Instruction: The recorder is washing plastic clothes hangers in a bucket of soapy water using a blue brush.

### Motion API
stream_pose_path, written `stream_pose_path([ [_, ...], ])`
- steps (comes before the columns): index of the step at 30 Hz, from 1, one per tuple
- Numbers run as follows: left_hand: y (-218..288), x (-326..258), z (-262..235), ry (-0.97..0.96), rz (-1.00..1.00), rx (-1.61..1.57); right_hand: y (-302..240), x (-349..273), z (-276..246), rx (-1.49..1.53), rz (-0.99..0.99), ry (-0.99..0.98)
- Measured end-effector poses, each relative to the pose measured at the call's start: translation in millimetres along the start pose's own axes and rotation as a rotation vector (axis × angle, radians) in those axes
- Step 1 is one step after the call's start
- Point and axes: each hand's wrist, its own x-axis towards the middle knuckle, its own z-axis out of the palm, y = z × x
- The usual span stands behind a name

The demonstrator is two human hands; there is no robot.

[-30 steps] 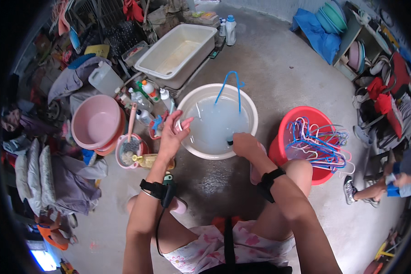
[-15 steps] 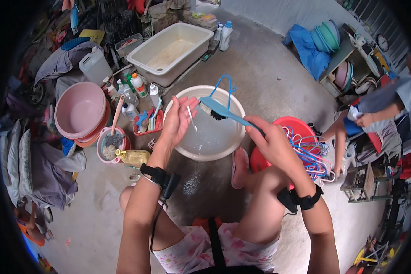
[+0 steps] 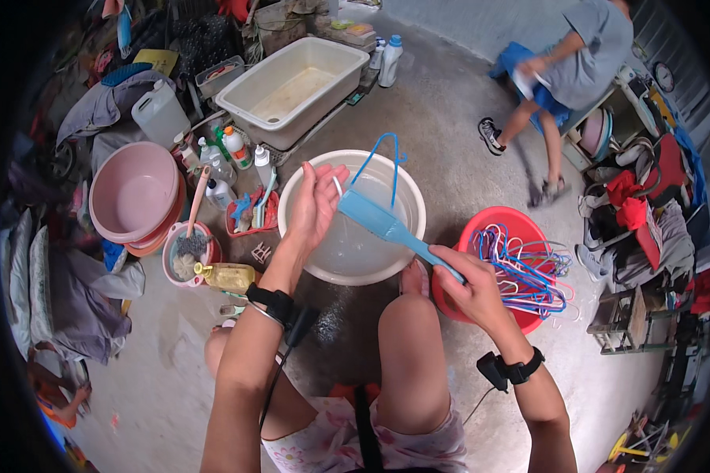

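Note:
My right hand (image 3: pixel 467 277) grips the handle of a light blue scrubbing brush (image 3: pixel 375 218), its smooth back turned up and its bristles hidden beneath. At the brush head's left, my left hand (image 3: pixel 317 206) is held palm up with bent fingers around a thin white rod (image 3: pixel 338 186), mostly hidden now. A blue clothes hanger (image 3: pixel 384 140) rises behind the brush; what supports it cannot be made out. Below both hands is a wide white basin (image 3: pixel 308 268) of cloudy water. To the right stands a red basin (image 3: pixel 475 223) heaped with blue, white and pink hangers (image 3: pixel 521 264).
Bottles (image 3: pixel 237 147), a small red basket (image 3: pixel 248 231), a yellowish bottle (image 3: pixel 229 275) and stacked pink basins (image 3: pixel 134 189) stand left. A large beige tub (image 3: pixel 292 83) is farther back. At the far right, another person (image 3: pixel 580 63) walks past shelves.
The brush has turned so its back shows instead of its bristles, and my right hand has shifted slightly lower and right. My right knee has moved inward. The other person has moved farther back.

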Motion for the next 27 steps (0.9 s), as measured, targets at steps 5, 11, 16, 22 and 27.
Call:
stream_pose_path([
  [5,3.0,4.5,-6.2,0.034,0.033,0.008,1.6,9.1,2.9,0.054,0.0,0.099],
  [11,1.7,2.0,-12.7,0.016,0.057,0.004,3.5,33.3,18.2,-0.137,-0.207,0.021],
  [16,10.5,-4.2,-10.8,0.041,0.035,0.034,13.6,7.7,4.6,-0.146,-0.05,-0.134],
  [22,11.1,-4.7,-13.8,0.04,0.034,0.088,80.7,28.5,36.9,-0.086,0.317,-0.078],
  [27,8.5,-2.2,-15.4,0.024,0.026,0.079,123.1,54.5,78.7,-0.459,0.382,-0.349],
])
